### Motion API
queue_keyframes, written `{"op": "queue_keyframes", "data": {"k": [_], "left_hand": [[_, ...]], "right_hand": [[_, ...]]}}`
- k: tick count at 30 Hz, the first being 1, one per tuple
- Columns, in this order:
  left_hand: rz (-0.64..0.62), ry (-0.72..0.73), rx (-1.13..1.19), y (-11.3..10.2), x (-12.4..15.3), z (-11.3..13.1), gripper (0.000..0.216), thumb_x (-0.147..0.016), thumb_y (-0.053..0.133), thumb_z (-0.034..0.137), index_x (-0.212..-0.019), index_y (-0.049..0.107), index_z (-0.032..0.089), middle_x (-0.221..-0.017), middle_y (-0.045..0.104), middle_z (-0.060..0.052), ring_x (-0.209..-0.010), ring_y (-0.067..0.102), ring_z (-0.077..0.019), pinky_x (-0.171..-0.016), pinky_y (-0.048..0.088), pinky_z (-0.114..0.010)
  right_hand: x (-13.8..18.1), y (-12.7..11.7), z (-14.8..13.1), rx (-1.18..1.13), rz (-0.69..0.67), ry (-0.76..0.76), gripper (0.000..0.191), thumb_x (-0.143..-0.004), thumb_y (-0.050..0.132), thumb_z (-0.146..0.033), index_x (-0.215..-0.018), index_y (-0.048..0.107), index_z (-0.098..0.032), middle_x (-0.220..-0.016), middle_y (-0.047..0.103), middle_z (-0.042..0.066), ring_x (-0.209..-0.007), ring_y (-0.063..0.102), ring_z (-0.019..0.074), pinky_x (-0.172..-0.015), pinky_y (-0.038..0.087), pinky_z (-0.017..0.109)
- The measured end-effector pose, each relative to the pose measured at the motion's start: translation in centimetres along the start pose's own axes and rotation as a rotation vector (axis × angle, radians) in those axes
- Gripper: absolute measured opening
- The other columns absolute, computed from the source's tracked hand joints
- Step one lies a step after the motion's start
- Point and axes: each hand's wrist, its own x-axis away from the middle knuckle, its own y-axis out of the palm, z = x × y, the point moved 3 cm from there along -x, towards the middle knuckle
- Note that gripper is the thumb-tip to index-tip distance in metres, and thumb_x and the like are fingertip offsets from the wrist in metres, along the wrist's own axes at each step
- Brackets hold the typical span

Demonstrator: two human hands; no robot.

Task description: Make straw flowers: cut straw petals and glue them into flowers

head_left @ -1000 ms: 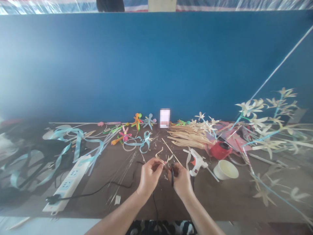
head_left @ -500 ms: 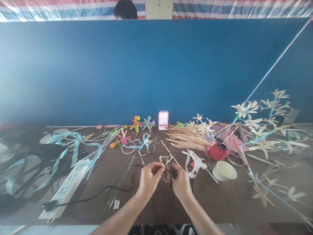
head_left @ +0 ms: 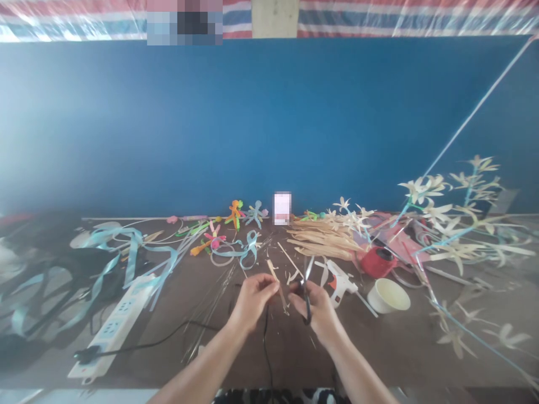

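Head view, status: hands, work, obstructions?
Left hand pinching pale strip. Right hand holding scissors, blades apart from strip. Glue gun close by right hand.

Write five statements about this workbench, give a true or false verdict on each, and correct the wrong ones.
1. The right hand holds scissors. True.
2. The left hand is empty. False: its thumb and fingers pinch a pale strip.
3. A black plug sits at the near end of the power strip. True.
4. The pale cup is left of the glue gun. False: it is on the right.
5. The power strip lies left of both hands. True.
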Motion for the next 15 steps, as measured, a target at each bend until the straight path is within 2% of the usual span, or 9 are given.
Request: {"op": "queue_keyframes", "data": {"k": [3, 8, 15], "left_hand": [[-0.018, 0.018, -0.064, 0.4, 0.3, -0.4, 0.016, -0.066, 0.057, 0.029, -0.066, 0.058, 0.014, -0.057, 0.055, 0.001, -0.053, 0.051, -0.0110, -0.051, 0.039, -0.021], [-0.044, 0.014, -0.124, 0.3, 0.5, -0.6, 0.014, -0.065, 0.056, 0.028, -0.066, 0.058, 0.014, -0.054, 0.053, 0.002, -0.051, 0.049, -0.0106, -0.049, 0.036, -0.021], [-0.024, -0.015, -0.164, 0.1, 0.0, -1.1, 0.015, -0.064, 0.055, 0.028, -0.065, 0.059, 0.013, -0.055, 0.056, 0.000, -0.053, 0.050, -0.0118, -0.050, 0.037, -0.021]], "right_hand": [[0.1, 0.8, -0.2, -0.064, -0.111, 0.029, 0.017, -0.064, 0.061, -0.027, -0.071, 0.055, -0.013, -0.056, 0.052, -0.002, -0.051, 0.044, 0.0091, -0.049, 0.034, 0.020], [0.0, 1.3, 0.9, -0.041, -0.084, 0.049, 0.014, -0.063, 0.060, -0.024, -0.060, 0.052, -0.014, -0.047, 0.043, -0.005, -0.043, 0.034, 0.0063, -0.042, 0.027, 0.018], [-0.2, 1.5, 0.8, -0.029, -0.096, 0.030, 0.014, -0.062, 0.061, -0.024, -0.059, 0.053, -0.013, -0.047, 0.042, -0.006, -0.044, 0.033, 0.0059, -0.041, 0.025, 0.017]]}}
